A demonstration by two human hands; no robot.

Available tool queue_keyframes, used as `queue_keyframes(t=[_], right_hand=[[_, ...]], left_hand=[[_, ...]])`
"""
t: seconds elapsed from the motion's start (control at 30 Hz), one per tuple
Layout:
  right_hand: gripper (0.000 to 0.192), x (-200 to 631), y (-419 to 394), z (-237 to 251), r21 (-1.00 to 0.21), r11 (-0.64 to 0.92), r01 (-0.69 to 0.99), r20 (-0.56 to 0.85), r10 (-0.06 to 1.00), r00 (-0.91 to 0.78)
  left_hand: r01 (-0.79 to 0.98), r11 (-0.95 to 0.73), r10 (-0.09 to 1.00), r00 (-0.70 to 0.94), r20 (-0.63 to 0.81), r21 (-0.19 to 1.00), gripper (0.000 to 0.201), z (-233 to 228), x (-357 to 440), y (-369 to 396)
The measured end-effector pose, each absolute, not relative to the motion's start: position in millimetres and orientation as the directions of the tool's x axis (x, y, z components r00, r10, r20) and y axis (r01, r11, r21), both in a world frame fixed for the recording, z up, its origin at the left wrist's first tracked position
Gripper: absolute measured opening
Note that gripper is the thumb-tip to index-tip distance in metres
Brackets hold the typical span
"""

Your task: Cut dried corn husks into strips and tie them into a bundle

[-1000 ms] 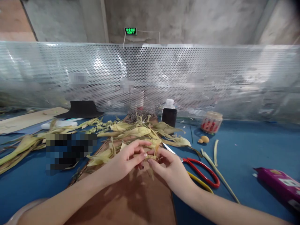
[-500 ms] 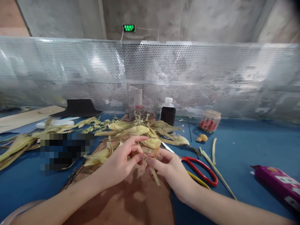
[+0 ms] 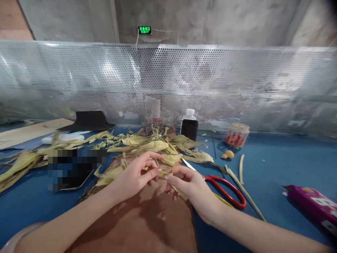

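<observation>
Above the brown board (image 3: 147, 228), my left hand (image 3: 140, 174) and my right hand (image 3: 188, 181) face each other with a small gap between the fingertips. A narrow strip of dried corn husk (image 3: 163, 173) spans that gap, pinched between thumb and fingers on each side. Part of the strip is hidden behind my right fingers. Just beyond both hands lies a pile of pale, dried corn husks (image 3: 150, 146). Scissors with red handles (image 3: 228, 188) rest beside my right hand, blades toward the pile. A yellow handle (image 3: 223, 200) shows partly behind my right wrist.
A bottle with a black label (image 3: 189, 128), a jar with red markings (image 3: 237, 136) and a small tan gourd-shaped piece (image 3: 228, 154) stand at the back. A purple packet (image 3: 312, 203) lies right, more husks (image 3: 23, 168) left. A perforated metal screen (image 3: 179, 80) closes the far side.
My hands have drawn slightly apart, so more of the husk strip shows between them. The strip's end, which hung below my right fingers, now slants toward the right.
</observation>
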State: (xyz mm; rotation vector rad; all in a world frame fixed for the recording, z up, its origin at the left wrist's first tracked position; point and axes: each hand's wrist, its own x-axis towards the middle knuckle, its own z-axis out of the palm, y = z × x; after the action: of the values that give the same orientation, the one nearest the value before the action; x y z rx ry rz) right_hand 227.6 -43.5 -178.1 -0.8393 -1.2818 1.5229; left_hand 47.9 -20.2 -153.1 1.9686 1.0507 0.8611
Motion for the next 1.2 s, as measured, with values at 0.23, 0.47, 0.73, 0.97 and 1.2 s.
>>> queue_keyframes(t=[0.23, 0.47, 0.73, 0.97, 1.2], right_hand=[[0.077, 223.1, -42.4, -186.3, -0.949, -0.021, -0.315, 0.105, 0.921, -0.375], [0.089, 220.3, -40.5, -195.0, -0.953, -0.061, -0.297, 0.074, 0.902, -0.425], [0.094, 221.4, -45.1, -188.3, -0.964, -0.069, -0.257, 0.049, 0.903, -0.426], [0.087, 220.7, -47.9, -185.1, -0.939, -0.068, -0.336, 0.079, 0.911, -0.405], [0.085, 220.5, -48.1, -185.2, -0.924, -0.069, -0.376, 0.100, 0.905, -0.412]], left_hand=[[0.430, -0.407, 0.864, 0.467, 0.187, 0.806, 0.024, -149.9, 42.1, -17.5], [0.467, -0.499, 0.830, 0.500, 0.247, 0.730, 0.021, -149.6, 52.2, -22.2], [0.370, -0.450, 0.859, 0.427, 0.282, 0.813, 0.020, -161.5, 55.7, -24.5], [0.402, -0.433, 0.890, 0.332, 0.313, 0.807, 0.018, -165.7, 61.7, -26.8], [0.459, -0.439, 0.898, 0.259, 0.357, 0.772, 0.017, -173.1, 64.1, -30.3]])
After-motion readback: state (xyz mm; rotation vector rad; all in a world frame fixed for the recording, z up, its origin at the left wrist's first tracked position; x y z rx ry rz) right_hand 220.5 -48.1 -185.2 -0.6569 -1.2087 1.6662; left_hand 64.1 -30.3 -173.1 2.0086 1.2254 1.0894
